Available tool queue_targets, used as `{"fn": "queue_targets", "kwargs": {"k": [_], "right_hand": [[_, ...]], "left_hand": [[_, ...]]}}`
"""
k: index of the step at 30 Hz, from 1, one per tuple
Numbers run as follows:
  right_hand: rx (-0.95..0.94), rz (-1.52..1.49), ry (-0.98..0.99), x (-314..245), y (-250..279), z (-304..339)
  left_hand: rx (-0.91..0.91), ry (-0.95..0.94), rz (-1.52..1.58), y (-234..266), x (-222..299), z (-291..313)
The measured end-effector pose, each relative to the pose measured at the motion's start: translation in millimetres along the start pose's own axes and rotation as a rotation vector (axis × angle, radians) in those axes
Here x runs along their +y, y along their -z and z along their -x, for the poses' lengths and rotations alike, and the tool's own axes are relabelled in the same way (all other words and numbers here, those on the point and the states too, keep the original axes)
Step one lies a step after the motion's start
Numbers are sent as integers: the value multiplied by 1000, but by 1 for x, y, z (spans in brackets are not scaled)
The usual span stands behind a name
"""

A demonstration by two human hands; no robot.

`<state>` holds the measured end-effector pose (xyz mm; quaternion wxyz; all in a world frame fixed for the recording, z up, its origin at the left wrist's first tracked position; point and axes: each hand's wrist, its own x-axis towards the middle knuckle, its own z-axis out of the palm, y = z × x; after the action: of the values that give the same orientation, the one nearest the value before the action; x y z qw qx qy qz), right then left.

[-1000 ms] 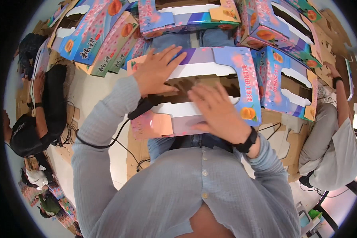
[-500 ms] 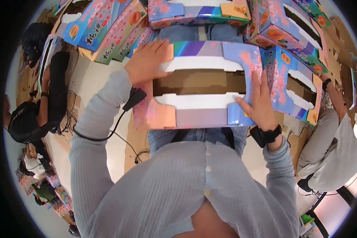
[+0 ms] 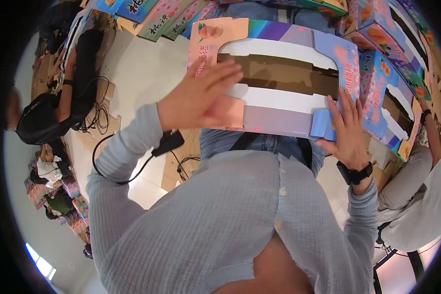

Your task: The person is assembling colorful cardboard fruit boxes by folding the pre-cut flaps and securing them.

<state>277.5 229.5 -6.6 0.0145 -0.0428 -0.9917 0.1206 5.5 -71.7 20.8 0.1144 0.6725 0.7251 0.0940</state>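
In front of me stands a colourful printed fruit carton [image 3: 279, 118], its pink, purple and blue top folded around a long opening with white flap edges. Through the opening the plain brown inside shows. Over the carton's left end is my left hand [image 3: 198, 95], open, fingers stretched toward the opening and slightly blurred; whether it touches cannot be told. My right hand [image 3: 349, 130] lies open against the right end, fingers spread on the blue and pink panel and thumb at the near corner.
Another printed carton [image 3: 384, 98] stands close on the right, with a stacked carton [image 3: 372, 32] behind it. Green and pink cartons [image 3: 174, 19] lie far left. A co-worker in grey [image 3: 411, 196] sits at right, one in black [image 3: 49, 112] at left. Black cables [image 3: 100, 115] lie on the floor.
The view has shifted, so the carton appears higher and farther right. My left hand has come off the far left corner and moved toward the near left side. My right hand stays at the right end.
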Motion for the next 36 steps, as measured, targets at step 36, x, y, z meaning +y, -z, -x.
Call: {"fn": "queue_targets", "kwargs": {"k": [36], "right_hand": [[63, -207, -255, 4, -6, 12]], "left_hand": [[147, 471, 536, -47, 9, 74]]}}
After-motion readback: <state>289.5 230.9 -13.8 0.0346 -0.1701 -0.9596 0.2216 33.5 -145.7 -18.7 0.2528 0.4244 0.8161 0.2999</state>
